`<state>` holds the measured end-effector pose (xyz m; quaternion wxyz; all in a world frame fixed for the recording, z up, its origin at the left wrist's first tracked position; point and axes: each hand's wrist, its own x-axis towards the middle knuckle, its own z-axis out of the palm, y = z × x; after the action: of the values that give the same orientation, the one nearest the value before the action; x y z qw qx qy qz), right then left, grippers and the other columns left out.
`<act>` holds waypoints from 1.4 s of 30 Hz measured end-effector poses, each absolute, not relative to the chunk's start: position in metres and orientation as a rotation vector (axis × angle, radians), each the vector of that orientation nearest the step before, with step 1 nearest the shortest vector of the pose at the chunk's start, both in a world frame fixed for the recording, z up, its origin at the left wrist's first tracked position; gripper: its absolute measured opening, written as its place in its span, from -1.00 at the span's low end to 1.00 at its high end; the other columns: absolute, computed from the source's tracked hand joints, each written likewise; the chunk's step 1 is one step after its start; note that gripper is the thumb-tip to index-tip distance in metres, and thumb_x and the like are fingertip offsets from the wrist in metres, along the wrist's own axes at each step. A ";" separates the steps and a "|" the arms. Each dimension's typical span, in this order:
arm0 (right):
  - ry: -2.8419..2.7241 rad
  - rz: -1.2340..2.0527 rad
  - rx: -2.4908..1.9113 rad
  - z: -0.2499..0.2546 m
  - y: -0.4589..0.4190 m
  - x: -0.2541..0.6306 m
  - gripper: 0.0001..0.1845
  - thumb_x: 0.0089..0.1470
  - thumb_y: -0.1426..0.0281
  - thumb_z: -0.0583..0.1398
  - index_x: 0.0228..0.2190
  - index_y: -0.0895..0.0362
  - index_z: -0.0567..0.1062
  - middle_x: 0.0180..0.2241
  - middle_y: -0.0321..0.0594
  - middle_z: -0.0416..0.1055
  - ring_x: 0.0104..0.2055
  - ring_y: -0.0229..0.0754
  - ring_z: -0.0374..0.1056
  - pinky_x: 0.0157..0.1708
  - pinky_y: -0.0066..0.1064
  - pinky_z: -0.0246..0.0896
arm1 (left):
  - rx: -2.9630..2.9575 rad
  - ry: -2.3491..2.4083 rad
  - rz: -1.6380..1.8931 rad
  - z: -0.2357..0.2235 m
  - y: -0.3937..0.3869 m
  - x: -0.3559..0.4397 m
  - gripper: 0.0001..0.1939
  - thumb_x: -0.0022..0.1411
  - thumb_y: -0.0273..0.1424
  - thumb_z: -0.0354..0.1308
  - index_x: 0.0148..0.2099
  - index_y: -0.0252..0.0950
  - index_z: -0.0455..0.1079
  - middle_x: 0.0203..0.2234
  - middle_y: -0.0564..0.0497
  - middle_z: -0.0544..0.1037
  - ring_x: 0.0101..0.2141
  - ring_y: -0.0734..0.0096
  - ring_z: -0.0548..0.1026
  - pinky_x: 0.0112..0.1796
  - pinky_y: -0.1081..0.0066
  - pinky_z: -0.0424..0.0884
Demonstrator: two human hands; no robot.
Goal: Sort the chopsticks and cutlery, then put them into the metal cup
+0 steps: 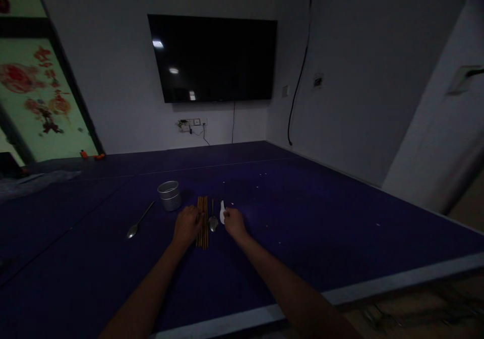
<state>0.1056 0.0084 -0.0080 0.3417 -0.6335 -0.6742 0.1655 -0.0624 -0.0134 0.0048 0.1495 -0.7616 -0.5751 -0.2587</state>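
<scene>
Several brown chopsticks lie side by side on the purple surface, pointing away from me. Along their left side is my left hand, its fingers curled with the tips on the bundle. A metal spoon rests just right of the chopsticks, bowl end towards me. Beside it, my right hand is closed on a white soup spoon, whose narrow end points away from me. Part of the white spoon is hidden behind the fingers.
A grey metal cup stands upright beyond my left hand. Another metal spoon lies left of it. Small white specks dot the purple surface on the right. A pale edge borders the near side. Clear plastic lies far left.
</scene>
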 end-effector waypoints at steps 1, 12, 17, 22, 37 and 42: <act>-1.760 0.429 -1.644 -0.009 0.009 0.106 -0.76 0.05 0.55 0.08 -0.40 0.22 0.56 -0.37 -0.08 0.53 -0.29 -0.23 0.41 -0.40 -0.55 0.06 | -2.194 -1.662 -0.738 0.004 -0.013 -0.063 -0.78 0.25 -0.38 -0.08 -0.32 -0.31 0.36 -0.37 -0.08 0.46 -0.30 0.33 0.39 -0.27 0.35 0.27; -1.866 0.321 -1.679 -0.004 0.001 0.105 -0.76 0.06 0.53 0.10 -0.29 0.25 0.56 -0.26 0.02 0.50 -0.17 -0.13 0.40 -0.23 -0.46 0.15 | -2.260 -1.700 -0.660 0.006 -0.014 -0.061 -0.78 0.24 -0.37 -0.06 -0.29 -0.31 0.40 -0.37 -0.07 0.48 -0.29 0.32 0.40 -0.28 0.36 0.27; -1.930 0.262 -1.719 0.000 -0.003 0.104 -0.75 0.10 0.52 0.08 -0.28 0.27 0.55 -0.20 0.08 0.45 -0.18 -0.13 0.39 -0.21 -0.43 0.17 | -2.273 -1.727 -0.650 0.006 -0.014 -0.061 -0.77 0.23 -0.35 -0.06 -0.29 -0.30 0.41 -0.34 -0.08 0.48 -0.26 0.32 0.41 -0.26 0.37 0.26; -1.968 0.242 -1.756 0.001 -0.005 0.104 -0.74 0.11 0.51 0.07 -0.27 0.28 0.55 -0.19 0.08 0.44 -0.17 -0.15 0.38 -0.22 -0.45 0.18 | -2.274 -1.753 -0.625 0.008 -0.016 -0.061 -0.76 0.24 -0.35 -0.07 -0.28 -0.30 0.40 -0.33 -0.08 0.49 -0.26 0.33 0.41 -0.26 0.37 0.26; -2.032 0.283 -1.683 0.003 -0.006 0.105 -0.53 0.06 0.63 0.00 -0.02 0.15 0.42 -0.11 -0.01 0.36 -0.12 -0.20 0.35 -0.15 -0.49 0.16 | -2.455 -1.538 -0.718 0.004 -0.016 -0.059 -0.70 0.25 -0.26 -0.07 -0.10 -0.25 0.39 -0.25 -0.09 0.47 -0.19 0.28 0.38 -0.19 0.32 0.27; -2.033 0.280 -1.722 0.006 -0.008 0.104 -0.56 0.06 0.62 0.02 -0.04 0.18 0.44 -0.11 0.03 0.35 -0.12 -0.16 0.35 -0.13 -0.45 0.15 | -2.449 -1.572 -0.695 0.005 -0.016 -0.060 -0.71 0.26 -0.27 -0.08 -0.14 -0.25 0.42 -0.28 -0.09 0.47 -0.21 0.28 0.37 -0.21 0.32 0.27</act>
<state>0.1037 -0.0078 0.0057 0.2292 -0.6257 -0.7387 0.1016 -0.0601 -0.0156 0.0050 0.0750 -0.8162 -0.5239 -0.2317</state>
